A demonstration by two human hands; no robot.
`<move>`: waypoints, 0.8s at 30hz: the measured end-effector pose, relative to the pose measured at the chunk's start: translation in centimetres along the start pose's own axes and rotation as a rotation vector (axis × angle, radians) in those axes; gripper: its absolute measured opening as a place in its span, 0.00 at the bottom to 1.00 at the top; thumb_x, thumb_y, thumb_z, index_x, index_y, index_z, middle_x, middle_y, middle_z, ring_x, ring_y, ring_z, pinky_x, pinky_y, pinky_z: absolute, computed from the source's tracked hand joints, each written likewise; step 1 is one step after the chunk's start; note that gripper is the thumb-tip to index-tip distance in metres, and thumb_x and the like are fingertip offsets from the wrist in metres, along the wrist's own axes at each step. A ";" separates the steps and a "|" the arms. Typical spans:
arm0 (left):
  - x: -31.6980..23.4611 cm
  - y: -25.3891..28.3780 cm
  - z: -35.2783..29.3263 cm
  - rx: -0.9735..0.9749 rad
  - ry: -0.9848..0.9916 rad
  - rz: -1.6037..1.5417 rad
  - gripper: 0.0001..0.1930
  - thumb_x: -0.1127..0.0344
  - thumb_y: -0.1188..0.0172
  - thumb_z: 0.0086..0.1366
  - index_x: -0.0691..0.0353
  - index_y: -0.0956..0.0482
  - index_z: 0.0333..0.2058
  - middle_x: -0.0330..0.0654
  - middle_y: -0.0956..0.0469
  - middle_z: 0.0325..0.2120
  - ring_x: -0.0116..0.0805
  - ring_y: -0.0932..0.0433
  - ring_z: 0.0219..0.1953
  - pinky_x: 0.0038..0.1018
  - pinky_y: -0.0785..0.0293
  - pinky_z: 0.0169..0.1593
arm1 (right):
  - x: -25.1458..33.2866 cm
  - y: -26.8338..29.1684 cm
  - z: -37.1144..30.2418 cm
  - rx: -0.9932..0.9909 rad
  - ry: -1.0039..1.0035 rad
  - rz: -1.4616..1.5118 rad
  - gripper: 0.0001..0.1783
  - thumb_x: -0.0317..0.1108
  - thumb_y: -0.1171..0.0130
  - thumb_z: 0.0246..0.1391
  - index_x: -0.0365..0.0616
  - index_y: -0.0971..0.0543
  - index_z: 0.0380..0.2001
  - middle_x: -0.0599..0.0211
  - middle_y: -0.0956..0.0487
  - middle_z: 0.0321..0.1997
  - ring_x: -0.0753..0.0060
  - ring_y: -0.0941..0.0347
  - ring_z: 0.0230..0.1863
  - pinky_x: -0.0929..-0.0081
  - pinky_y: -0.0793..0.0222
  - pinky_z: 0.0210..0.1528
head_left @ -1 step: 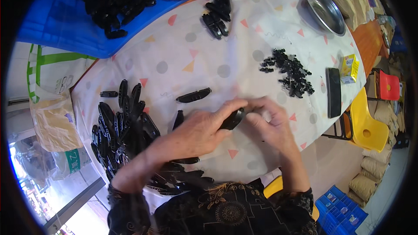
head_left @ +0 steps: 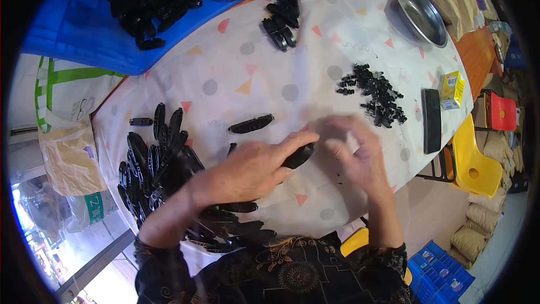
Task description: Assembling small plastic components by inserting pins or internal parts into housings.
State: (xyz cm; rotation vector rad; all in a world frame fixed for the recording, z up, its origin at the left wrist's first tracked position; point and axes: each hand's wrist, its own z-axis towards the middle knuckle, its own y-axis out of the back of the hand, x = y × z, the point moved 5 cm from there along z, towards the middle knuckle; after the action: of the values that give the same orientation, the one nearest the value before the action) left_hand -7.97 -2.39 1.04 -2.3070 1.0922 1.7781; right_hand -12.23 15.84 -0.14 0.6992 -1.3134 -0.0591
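Observation:
My left hand (head_left: pixel 253 166) grips a glossy black oblong plastic part (head_left: pixel 299 156), its thumb and fingers closed round one end. My right hand (head_left: pixel 360 149) hovers just right of that part, apart from it. Its thumb and curled fingers are parted, and I see nothing in them; the fingertips are blurred. Beyond the left hand a single black oblong part (head_left: pixel 251 124) lies on the patterned tablecloth (head_left: pixel 289 93). A heap of similar black parts (head_left: pixel 152 160) spreads left of my left forearm, and more black parts (head_left: pixel 230 225) lie beneath it.
Small black pieces (head_left: pixel 374 93) are piled right of centre. A black phone-like slab (head_left: pixel 431 121), a yellow box (head_left: pixel 451 89) and a metal bowl (head_left: pixel 421 14) stand along the right side. A blue tray (head_left: pixel 73 34) full of black parts is at the far left.
My right hand has drawn back to the right, away from the black part. The left hand keeps hold of it, with the part turned slightly.

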 end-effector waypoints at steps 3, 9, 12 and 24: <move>-0.7 3.6 1.0 0.138 -0.063 0.245 0.24 0.69 0.41 0.57 0.57 0.31 0.54 0.48 0.25 0.47 0.49 0.25 0.46 0.36 0.28 0.47 | -0.1 2.3 2.6 -0.130 0.152 -0.540 0.15 0.24 0.36 0.41 0.39 0.24 0.37 0.60 0.25 0.39 0.57 0.31 0.42 0.63 0.35 0.45; 2.3 10.2 10.0 -0.601 -0.449 0.826 0.19 0.80 0.48 0.52 0.58 0.29 0.44 0.45 0.28 0.37 0.48 0.29 0.43 0.40 0.31 0.45 | -2.7 1.6 5.1 -0.083 0.144 -0.904 0.14 0.25 0.36 0.41 0.43 0.23 0.35 0.68 0.26 0.36 0.62 0.33 0.40 0.66 0.38 0.45; 4.1 11.4 12.3 -0.602 -0.383 0.873 0.15 0.79 0.48 0.54 0.59 0.28 0.41 0.44 0.29 0.43 0.47 0.30 0.47 0.38 0.32 0.50 | -2.5 1.3 5.3 -0.063 0.226 -0.901 0.12 0.26 0.37 0.44 0.42 0.24 0.35 0.66 0.26 0.33 0.64 0.30 0.36 0.70 0.35 0.41; 3.4 10.3 9.5 -0.509 -0.224 0.970 0.10 0.75 0.46 0.55 0.63 0.32 0.37 0.47 0.28 0.34 0.49 0.27 0.38 0.39 0.30 0.42 | -4.1 -3.1 -0.2 -0.059 -0.544 1.606 0.04 0.32 0.44 0.59 0.46 0.27 0.37 0.63 0.22 0.31 0.76 0.24 0.26 0.84 0.25 0.27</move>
State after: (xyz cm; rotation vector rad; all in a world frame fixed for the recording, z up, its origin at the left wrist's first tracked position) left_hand -21.15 -7.86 -1.29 -1.7586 2.1408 2.8107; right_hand -12.16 15.18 -5.20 -0.6148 -2.0462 1.0580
